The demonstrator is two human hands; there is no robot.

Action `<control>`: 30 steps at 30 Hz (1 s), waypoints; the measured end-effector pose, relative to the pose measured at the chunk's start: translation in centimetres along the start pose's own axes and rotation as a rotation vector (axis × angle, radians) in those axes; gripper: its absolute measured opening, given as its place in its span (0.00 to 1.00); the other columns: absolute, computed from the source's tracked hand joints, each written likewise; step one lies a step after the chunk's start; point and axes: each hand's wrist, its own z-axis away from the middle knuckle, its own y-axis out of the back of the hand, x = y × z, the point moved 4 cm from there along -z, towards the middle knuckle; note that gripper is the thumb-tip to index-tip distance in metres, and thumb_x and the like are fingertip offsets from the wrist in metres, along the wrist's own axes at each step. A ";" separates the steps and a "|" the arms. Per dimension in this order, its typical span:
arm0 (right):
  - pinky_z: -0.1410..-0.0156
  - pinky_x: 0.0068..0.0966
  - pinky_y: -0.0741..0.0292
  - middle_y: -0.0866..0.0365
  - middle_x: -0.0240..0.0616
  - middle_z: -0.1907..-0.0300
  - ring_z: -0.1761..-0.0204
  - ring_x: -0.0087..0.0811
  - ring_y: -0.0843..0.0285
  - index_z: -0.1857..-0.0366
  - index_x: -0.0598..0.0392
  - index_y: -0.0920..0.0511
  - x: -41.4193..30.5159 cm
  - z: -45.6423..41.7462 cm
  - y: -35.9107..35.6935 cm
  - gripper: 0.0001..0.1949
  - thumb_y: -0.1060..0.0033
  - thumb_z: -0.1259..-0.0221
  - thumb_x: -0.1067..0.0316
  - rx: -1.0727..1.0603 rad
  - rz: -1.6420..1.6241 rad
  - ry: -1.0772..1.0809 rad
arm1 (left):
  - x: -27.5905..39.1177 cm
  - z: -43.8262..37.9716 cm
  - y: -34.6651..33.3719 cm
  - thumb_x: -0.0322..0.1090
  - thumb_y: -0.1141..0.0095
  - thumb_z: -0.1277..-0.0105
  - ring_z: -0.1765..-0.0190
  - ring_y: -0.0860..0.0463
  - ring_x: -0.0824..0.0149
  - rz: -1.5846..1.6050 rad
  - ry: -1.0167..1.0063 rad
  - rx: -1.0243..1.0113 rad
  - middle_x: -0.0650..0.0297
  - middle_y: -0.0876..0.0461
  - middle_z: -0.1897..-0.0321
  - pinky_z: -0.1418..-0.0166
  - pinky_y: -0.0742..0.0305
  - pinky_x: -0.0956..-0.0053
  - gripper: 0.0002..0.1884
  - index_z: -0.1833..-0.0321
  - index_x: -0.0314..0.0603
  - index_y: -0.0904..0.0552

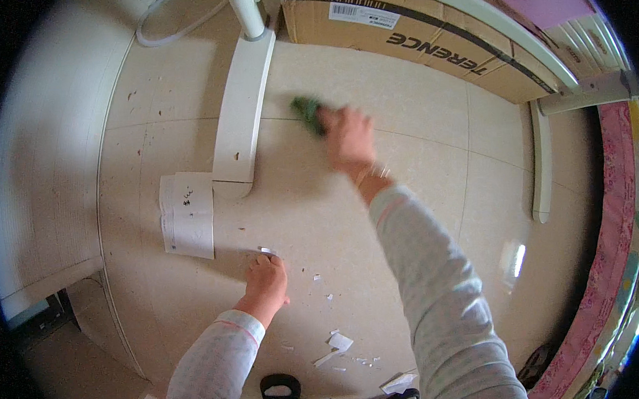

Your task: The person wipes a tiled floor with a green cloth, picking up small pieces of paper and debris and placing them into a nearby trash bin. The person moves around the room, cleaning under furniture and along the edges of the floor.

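My right hand [350, 138], blurred by motion, grips a dark green object [309, 113] over the tiled floor, just right of a white metal furniture foot [236, 117]. What the green object is cannot be made out. Low on the floor, my left hand [267, 281] has its fingers bent down beside a small white scrap [266, 250]; whether it holds the scrap is unclear. A creased paper sheet [187, 214] with handwriting lies left of that hand. Torn white paper pieces [340, 341] and small bits are scattered nearer my feet.
A long cardboard box [419, 42] stands at the back behind a white frame bar. A second white foot [539, 161] is at the right, near pink patterned fabric [611, 184]. A white panel [52, 159] borders the left side. My dark sandal [281, 391] shows below.
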 end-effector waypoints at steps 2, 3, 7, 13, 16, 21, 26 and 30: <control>0.35 0.48 0.36 0.26 0.40 0.46 0.42 0.44 0.29 0.38 0.38 0.22 -4.9 7.0 -1.3 0.21 0.51 0.35 0.67 -0.109 -0.153 0.225 | 0.0 -0.2 -0.2 0.50 0.17 0.62 0.47 0.20 0.54 -0.006 0.023 -0.018 0.51 0.24 0.50 0.47 0.22 0.60 0.45 0.42 0.33 0.26; 0.35 0.48 0.37 0.25 0.40 0.48 0.41 0.43 0.29 0.38 0.37 0.22 -6.6 10.2 -1.9 0.23 0.50 0.37 0.70 -0.227 -0.286 0.375 | 0.1 -0.2 -0.3 0.48 0.19 0.60 0.48 0.20 0.54 -0.030 0.013 0.003 0.51 0.24 0.50 0.48 0.22 0.61 0.43 0.43 0.34 0.25; 0.44 0.43 0.31 0.21 0.44 0.58 0.48 0.46 0.27 0.46 0.50 0.19 -0.6 11.0 0.3 0.22 0.43 0.48 0.78 0.205 -0.771 0.209 | 0.5 -0.1 -0.7 0.39 0.29 0.48 0.51 0.18 0.54 -0.098 0.044 0.064 0.53 0.22 0.53 0.53 0.22 0.62 0.26 0.48 0.40 0.23; 0.38 0.42 0.28 0.24 0.42 0.49 0.43 0.49 0.28 0.37 0.44 0.24 13.4 1.4 4.7 0.18 0.49 0.29 0.63 0.323 0.191 -0.781 | 0.9 -0.2 -0.9 0.45 0.24 0.54 0.52 0.19 0.55 -0.087 0.086 0.118 0.53 0.22 0.54 0.54 0.24 0.58 0.34 0.46 0.39 0.23; 0.34 0.46 0.33 0.26 0.37 0.41 0.37 0.47 0.29 0.36 0.40 0.25 6.9 -6.0 3.3 0.19 0.55 0.27 0.61 0.143 -0.100 -0.551 | 0.9 0.1 -0.4 0.36 0.36 0.43 0.56 0.20 0.58 -0.066 0.115 0.181 0.56 0.22 0.58 0.55 0.25 0.60 0.16 0.52 0.43 0.20; 0.32 0.49 0.35 0.27 0.37 0.39 0.35 0.45 0.30 0.35 0.30 0.26 -6.0 -15.7 -0.4 0.21 0.54 0.31 0.62 -0.035 -0.104 -0.254 | 0.8 0.3 0.0 0.34 0.40 0.39 0.56 0.20 0.58 0.004 0.109 0.215 0.57 0.21 0.58 0.55 0.25 0.60 0.11 0.55 0.44 0.20; 0.31 0.52 0.33 0.34 0.40 0.34 0.33 0.48 0.33 0.28 0.33 0.34 -8.7 -8.0 -1.3 0.29 0.49 0.34 0.69 -0.216 -0.073 -0.136 | 0.9 0.0 -0.6 0.34 0.37 0.41 0.55 0.20 0.58 0.008 0.098 0.231 0.56 0.22 0.58 0.55 0.24 0.63 0.13 0.54 0.43 0.20; 0.32 0.49 0.38 0.29 0.39 0.40 0.35 0.43 0.33 0.33 0.31 0.26 -12.0 6.0 -0.7 0.25 0.51 0.34 0.69 -0.323 -0.100 0.131 | 0.8 0.1 -1.1 0.36 0.40 0.39 0.55 0.18 0.60 -0.076 0.074 0.259 0.59 0.21 0.57 0.57 0.23 0.62 0.13 0.52 0.42 0.19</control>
